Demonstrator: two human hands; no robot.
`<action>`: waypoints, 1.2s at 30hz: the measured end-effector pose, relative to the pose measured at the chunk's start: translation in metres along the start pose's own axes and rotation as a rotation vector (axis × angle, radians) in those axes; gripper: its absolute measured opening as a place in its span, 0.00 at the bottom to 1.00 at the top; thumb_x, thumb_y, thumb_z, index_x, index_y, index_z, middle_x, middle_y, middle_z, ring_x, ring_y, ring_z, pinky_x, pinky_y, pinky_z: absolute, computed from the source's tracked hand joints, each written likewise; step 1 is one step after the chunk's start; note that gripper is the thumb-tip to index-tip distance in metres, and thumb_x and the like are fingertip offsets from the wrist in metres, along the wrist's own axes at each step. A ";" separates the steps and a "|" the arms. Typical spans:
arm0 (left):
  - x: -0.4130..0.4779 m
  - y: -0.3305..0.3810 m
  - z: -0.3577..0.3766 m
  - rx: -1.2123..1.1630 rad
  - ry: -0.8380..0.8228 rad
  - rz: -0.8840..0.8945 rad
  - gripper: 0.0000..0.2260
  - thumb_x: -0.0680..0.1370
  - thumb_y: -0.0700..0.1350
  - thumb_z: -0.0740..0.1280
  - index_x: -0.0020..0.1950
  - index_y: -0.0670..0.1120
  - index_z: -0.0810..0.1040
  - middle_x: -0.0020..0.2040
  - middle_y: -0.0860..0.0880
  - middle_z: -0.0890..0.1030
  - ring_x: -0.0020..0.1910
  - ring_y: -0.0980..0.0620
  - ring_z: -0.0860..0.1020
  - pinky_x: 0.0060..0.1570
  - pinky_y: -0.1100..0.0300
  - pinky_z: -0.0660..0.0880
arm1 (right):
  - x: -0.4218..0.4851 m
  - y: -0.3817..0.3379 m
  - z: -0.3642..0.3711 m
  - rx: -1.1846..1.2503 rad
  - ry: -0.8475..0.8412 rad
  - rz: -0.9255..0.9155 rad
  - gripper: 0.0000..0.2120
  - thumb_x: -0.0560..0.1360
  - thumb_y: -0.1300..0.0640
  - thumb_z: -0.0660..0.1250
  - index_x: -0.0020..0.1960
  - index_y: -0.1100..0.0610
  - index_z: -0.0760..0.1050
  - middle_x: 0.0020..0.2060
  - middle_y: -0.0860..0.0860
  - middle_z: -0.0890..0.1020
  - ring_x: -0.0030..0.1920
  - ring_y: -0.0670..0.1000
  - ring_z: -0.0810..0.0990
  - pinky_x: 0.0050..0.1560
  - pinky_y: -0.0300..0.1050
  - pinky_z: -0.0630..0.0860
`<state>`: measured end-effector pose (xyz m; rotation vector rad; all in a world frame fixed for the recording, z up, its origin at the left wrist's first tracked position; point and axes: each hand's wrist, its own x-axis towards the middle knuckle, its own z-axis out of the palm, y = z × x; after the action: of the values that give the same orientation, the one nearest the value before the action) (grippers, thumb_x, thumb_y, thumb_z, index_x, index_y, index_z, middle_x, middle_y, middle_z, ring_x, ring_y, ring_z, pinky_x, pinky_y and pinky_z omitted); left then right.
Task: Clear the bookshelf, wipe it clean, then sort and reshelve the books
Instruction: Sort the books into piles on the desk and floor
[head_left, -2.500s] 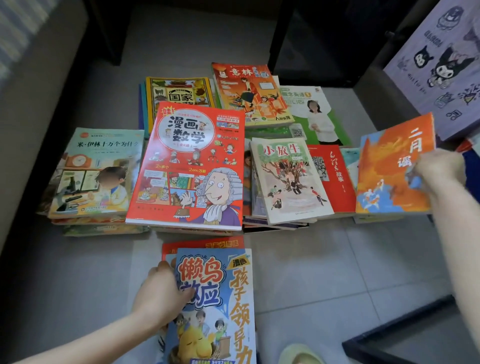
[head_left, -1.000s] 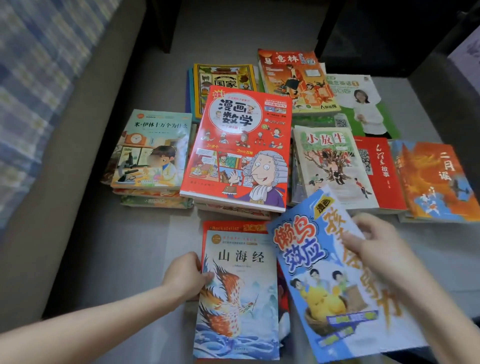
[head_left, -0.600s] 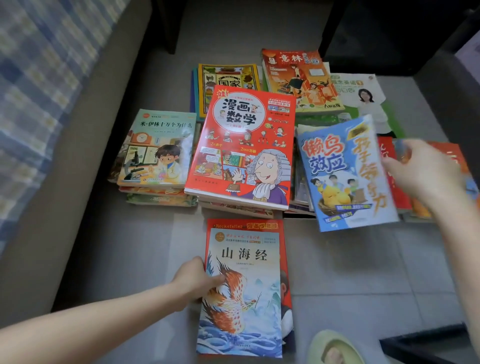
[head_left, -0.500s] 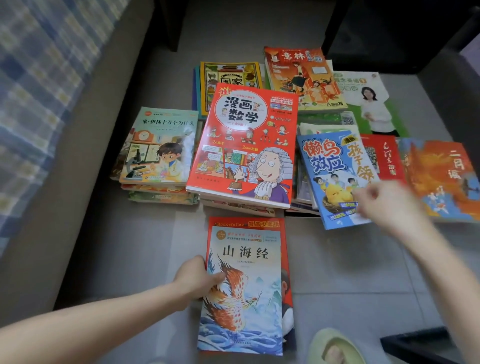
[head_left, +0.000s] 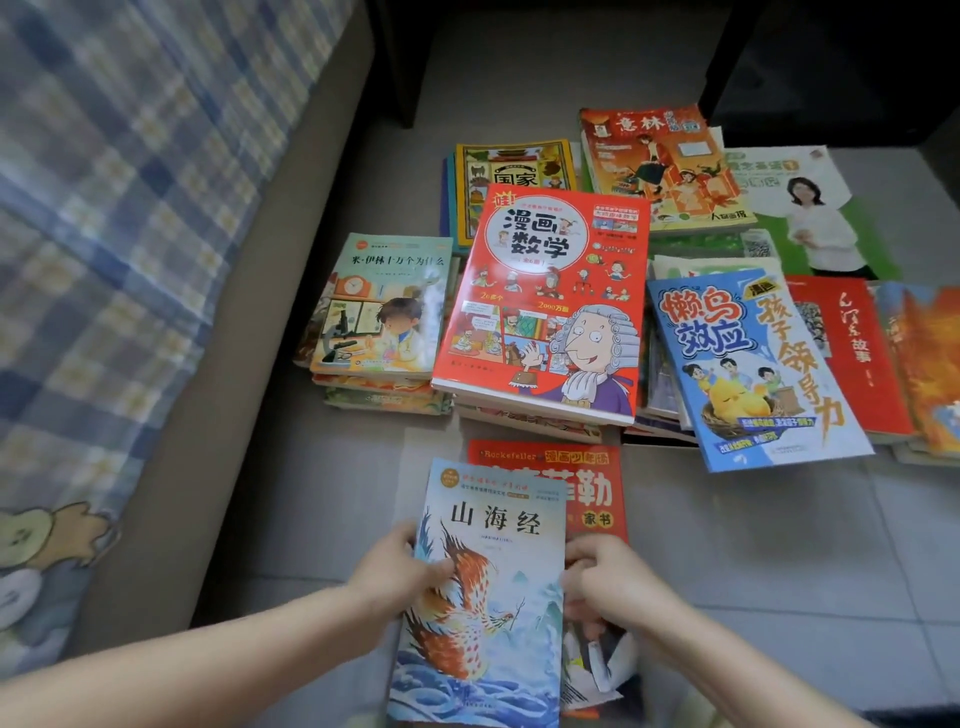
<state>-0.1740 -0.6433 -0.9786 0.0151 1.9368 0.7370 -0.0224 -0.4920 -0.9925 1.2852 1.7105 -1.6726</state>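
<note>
Grips the bird book with both hands. Clamps the left hand on its left edge, thumb flat on the cover, other fingers hidden underneath. Curls the right hand against its right edge, knuckles up, fingertips tucked in toward the book. Reaches in from the bottom with both forearms bare and angled toward each other, meeting at the book's middle. Keeps the bird book face up on the floor, nearest of all the books, partly over a red book with its top and right side showing. Beyond, more stacks on the floor: a big red comic topping the middle one, a blue book askew on the stack to the right, lower corner overhanging. Along the left, a plaid bed.
</note>
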 end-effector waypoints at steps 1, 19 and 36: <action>-0.010 0.002 -0.009 0.007 0.018 0.026 0.10 0.76 0.40 0.69 0.55 0.49 0.73 0.47 0.51 0.83 0.41 0.54 0.83 0.35 0.63 0.77 | 0.000 -0.003 0.004 0.022 -0.035 -0.005 0.12 0.75 0.67 0.59 0.54 0.59 0.78 0.34 0.52 0.81 0.32 0.49 0.78 0.28 0.42 0.70; -0.001 0.186 -0.154 0.182 0.488 0.323 0.07 0.75 0.38 0.70 0.53 0.41 0.78 0.48 0.39 0.82 0.46 0.41 0.82 0.51 0.47 0.79 | 0.024 -0.003 -0.017 -0.515 0.253 -0.053 0.05 0.78 0.48 0.63 0.49 0.49 0.73 0.43 0.44 0.78 0.46 0.47 0.79 0.48 0.43 0.76; 0.038 0.032 0.004 0.215 -0.062 -0.039 0.04 0.77 0.35 0.62 0.44 0.41 0.74 0.44 0.43 0.80 0.43 0.48 0.78 0.43 0.56 0.76 | 0.027 0.014 -0.021 -0.127 0.476 0.085 0.17 0.73 0.55 0.71 0.51 0.55 0.62 0.45 0.51 0.74 0.53 0.57 0.78 0.46 0.44 0.70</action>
<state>-0.1986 -0.6035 -0.9952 0.1301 1.9427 0.4940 -0.0181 -0.4662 -1.0188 1.7672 1.9484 -1.2508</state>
